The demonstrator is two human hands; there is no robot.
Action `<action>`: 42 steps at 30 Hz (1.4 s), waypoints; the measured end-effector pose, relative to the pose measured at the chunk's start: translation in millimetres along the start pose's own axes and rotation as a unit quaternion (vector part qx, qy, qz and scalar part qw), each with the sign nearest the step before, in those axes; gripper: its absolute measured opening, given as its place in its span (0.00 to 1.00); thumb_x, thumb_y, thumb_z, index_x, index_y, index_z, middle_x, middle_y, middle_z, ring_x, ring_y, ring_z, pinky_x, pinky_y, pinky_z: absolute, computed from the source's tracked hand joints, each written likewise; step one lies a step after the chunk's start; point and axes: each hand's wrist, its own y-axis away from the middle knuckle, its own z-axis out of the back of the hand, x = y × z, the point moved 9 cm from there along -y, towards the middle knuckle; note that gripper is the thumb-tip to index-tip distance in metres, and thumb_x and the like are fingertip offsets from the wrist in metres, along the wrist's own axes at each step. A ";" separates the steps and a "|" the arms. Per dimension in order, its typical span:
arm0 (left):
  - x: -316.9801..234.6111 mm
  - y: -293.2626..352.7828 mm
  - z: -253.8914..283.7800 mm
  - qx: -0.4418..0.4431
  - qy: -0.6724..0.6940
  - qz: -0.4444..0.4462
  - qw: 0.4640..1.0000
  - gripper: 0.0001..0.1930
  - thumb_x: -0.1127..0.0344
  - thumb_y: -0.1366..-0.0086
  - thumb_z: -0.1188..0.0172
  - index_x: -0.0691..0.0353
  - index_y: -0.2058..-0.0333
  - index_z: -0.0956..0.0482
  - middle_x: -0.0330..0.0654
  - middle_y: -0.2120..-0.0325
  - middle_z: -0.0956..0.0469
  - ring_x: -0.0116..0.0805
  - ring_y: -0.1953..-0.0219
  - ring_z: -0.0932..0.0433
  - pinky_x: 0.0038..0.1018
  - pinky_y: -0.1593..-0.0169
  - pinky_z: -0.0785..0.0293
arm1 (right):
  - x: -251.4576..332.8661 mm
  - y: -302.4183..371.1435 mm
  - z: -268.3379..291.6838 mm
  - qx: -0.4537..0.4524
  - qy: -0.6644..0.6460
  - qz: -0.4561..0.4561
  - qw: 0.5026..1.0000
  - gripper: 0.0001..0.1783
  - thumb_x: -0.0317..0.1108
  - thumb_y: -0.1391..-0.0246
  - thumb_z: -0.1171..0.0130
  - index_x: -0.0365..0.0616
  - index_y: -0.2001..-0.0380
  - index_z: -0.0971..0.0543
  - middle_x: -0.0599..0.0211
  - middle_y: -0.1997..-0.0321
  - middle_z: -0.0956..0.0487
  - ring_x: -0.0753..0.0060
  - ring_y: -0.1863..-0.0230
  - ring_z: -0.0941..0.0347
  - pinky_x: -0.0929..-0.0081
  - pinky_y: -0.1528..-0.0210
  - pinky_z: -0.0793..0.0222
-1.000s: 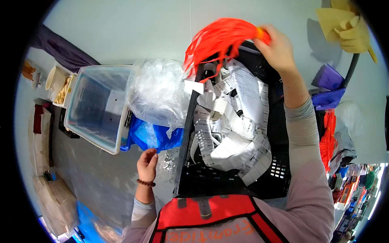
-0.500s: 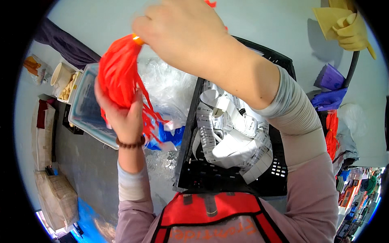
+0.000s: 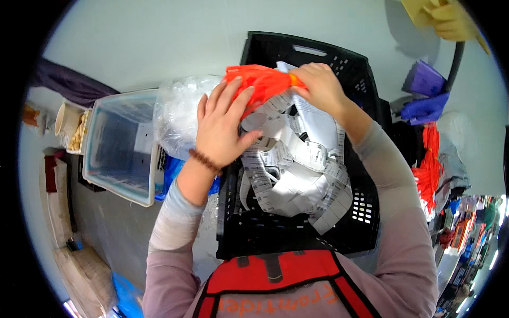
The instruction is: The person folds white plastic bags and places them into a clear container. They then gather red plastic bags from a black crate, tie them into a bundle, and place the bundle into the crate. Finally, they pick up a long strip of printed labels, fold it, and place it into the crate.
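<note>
We look down at our own two hands working over a black plastic crate (image 3: pixel 366 79) that sits in front of us, against a pale wall. Both hands hold one thing — an orange bundle of thin plastic strips (image 3: pixel 260 82), lying across the far left corner of the crate. Our left hand (image 3: pixel 225 127) is spread flat with fingers wide, pressing against the near side of the bundle; a beaded bracelet (image 3: pixel 204 160) circles that wrist. Our right hand (image 3: pixel 318 87) is closed in a pinch on the bundle's right end. Beneath the hands, the crate is heaped with white paper label strips (image 3: pixel 297 175), curled and tangled. Just left of the crate lies a crumpled clear plastic bag (image 3: pixel 177 114), and further left an open translucent storage tub (image 3: pixel 119 146) — a blue bag (image 3: pixel 169 172) shows between them. To the far right, more orange strips (image 3: pixel 429 167) hang beside purple gloves (image 3: pixel 424 93). A red vest (image 3: pixel 275 289) fills the near edge.
</note>
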 end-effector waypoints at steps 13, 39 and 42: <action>10.7 -20.2 -69.2 0.109 -0.075 -0.039 0.990 0.20 0.62 0.49 0.39 0.53 0.55 0.25 0.40 0.45 0.34 0.43 0.40 0.41 0.51 0.39 0.49 | 19.7 125.0 -46.8 0.361 -0.123 -0.064 0.922 0.16 0.37 0.58 0.40 0.49 0.62 0.23 0.60 0.62 0.23 0.55 0.56 0.28 0.59 0.54 0.34; 142.0 209.8 27.7 -0.191 0.429 0.338 0.816 0.08 0.67 0.35 0.47 0.67 0.68 0.24 0.44 0.60 0.24 0.26 0.62 0.28 0.23 0.54 0.33 | -8.3 132.7 -167.1 0.270 -0.279 -0.363 0.847 0.40 0.55 0.57 0.37 0.42 0.45 0.33 0.52 0.52 0.25 0.58 0.51 0.29 0.68 0.49 0.34; 125.9 213.9 12.2 -0.178 0.459 0.318 0.811 0.05 0.70 0.37 0.46 0.66 0.67 0.24 0.44 0.58 0.25 0.29 0.60 0.27 0.25 0.52 0.32 | 31.2 148.6 -201.1 0.334 -0.326 -0.334 0.819 0.34 0.50 0.54 0.37 0.41 0.48 0.31 0.54 0.53 0.24 0.61 0.53 0.28 0.69 0.51 0.33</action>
